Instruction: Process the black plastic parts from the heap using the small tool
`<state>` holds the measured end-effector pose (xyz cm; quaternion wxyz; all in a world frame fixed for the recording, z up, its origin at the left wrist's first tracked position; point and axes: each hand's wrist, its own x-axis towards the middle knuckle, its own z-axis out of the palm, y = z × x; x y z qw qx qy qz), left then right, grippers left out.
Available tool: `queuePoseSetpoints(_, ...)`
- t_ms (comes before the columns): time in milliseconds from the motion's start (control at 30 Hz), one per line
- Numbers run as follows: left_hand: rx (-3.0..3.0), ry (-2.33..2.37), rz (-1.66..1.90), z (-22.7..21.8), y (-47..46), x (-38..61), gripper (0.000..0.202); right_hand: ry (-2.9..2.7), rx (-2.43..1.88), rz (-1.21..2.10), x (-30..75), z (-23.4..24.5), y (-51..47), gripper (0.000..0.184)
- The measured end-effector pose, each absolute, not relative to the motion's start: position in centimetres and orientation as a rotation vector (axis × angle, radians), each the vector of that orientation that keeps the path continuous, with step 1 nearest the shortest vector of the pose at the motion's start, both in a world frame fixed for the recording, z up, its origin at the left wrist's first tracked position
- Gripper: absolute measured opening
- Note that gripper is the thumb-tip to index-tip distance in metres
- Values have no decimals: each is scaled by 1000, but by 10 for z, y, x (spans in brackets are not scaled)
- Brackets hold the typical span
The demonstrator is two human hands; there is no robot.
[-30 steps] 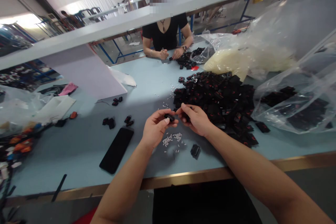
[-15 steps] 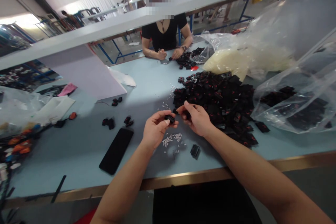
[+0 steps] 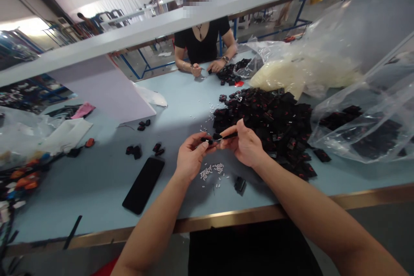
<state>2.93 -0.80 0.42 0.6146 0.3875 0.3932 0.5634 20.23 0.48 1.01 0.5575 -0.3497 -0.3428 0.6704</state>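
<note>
My left hand (image 3: 190,157) is closed round a small black plastic part (image 3: 206,140), pinched between thumb and fingers above the light blue table (image 3: 106,189). My right hand (image 3: 244,144) pinches a thin dark tool (image 3: 228,136) whose tip points left at that part. Below the hands lies a little heap of small white pins (image 3: 211,170). A single black part (image 3: 239,184) lies near the table's front edge. A big pile of black parts with red marks (image 3: 268,120) spreads just behind and right of my right hand.
A black phone (image 3: 143,184) lies left of my hands, with a few loose black parts (image 3: 136,151) behind it. Clear plastic bags (image 3: 365,129) hold more parts on the right. Across the table a person in black (image 3: 203,43) works with both hands. Cables and orange connectors (image 3: 19,177) crowd the left edge.
My right hand has turned and lifted slightly, bringing the thin tool's tip to the black part in my left hand. The left hand has barely moved.
</note>
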Motion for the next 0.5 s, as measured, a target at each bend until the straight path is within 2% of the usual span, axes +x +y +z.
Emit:
queuePoseSetpoints(133,942,908,1308,3,-7,29,30,-943,-734,1501,201,7,2,28)
queuePoseSetpoints(233,994,918,1300,2,-8,29,27,-1031,-770,1443,201,4,2,17)
queuePoseSetpoints(500,1026,931,1284,-2,-9,28,28,-1151,-835,1378,202,8,-1,11)
